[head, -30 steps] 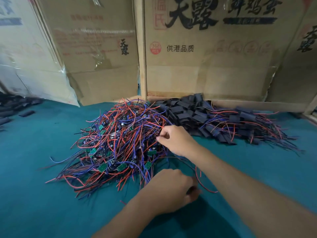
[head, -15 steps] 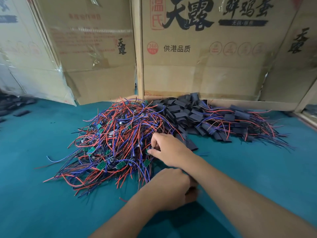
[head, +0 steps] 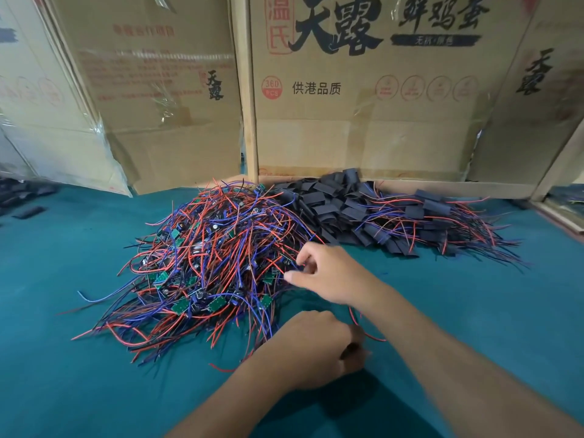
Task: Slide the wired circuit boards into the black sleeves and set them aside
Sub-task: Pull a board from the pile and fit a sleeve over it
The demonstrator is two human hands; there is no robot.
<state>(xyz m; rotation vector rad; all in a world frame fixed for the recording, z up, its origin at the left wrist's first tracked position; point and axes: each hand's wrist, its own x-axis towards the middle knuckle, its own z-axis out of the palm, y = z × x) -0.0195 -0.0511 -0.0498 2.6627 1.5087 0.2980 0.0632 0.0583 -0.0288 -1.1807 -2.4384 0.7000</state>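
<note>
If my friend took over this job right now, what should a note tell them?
Right hand: reaching into the near edge of the loose wired boards pile, fingertips pinching at wires.
Left hand: closed on something dark, seemingly a black sleeve; I can't be sure.
Done: sleeved boards heaped behind, by the cardboard boxes.
Left: the loose pile is still big. Spare sleeves lie far left on the green table.

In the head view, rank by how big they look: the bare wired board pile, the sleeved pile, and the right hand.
1. Bare wired board pile.
2. Sleeved pile, though it lies farther back.
3. Right hand.
</note>
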